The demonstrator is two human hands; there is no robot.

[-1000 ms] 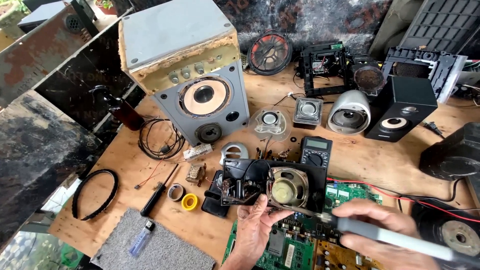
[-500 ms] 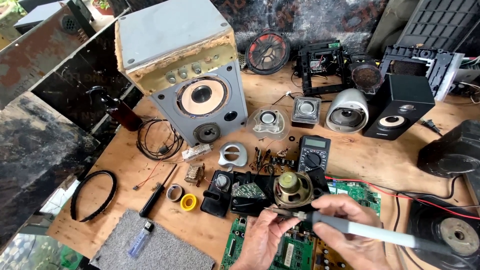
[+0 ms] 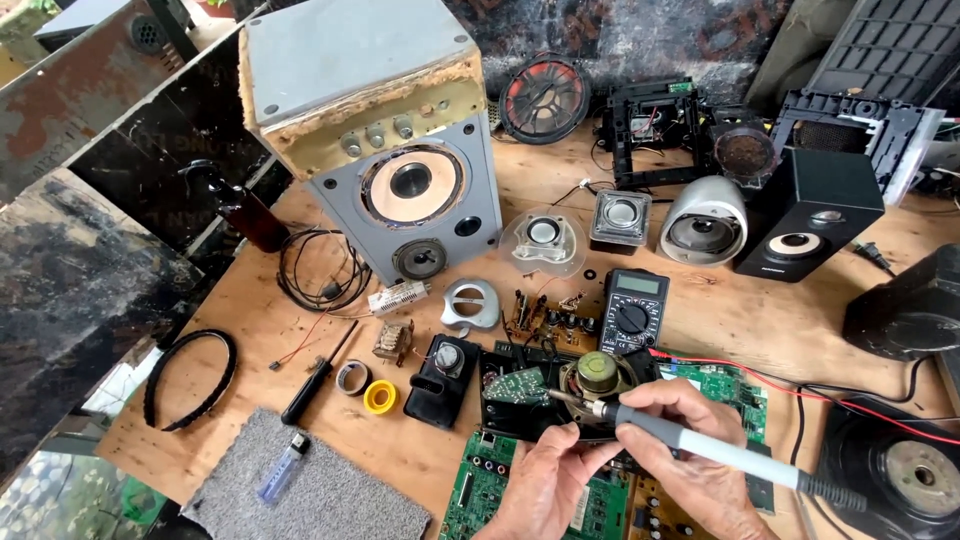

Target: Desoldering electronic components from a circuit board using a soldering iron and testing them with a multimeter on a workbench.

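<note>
The right hand (image 3: 680, 440) grips a soldering iron (image 3: 700, 447), tip at a small speaker (image 3: 597, 375). The left hand (image 3: 545, 480) pinches the speaker's near edge on the counter (image 3: 760, 320), just near of a multimeter (image 3: 633, 310).

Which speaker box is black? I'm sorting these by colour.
The small black speaker box at the right, beside the rounded silver speaker; the large speaker cabinet is grey.

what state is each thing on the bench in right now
soldering iron: held in right hand, tip at the small speaker
small speaker: bare, magnet side up, by left hand
multimeter: lying flat, red lead attached
large grey speaker: upright, top edge worn ragged
lighter: lying on grey mat
screwdriver: lying flat, untouched
</note>
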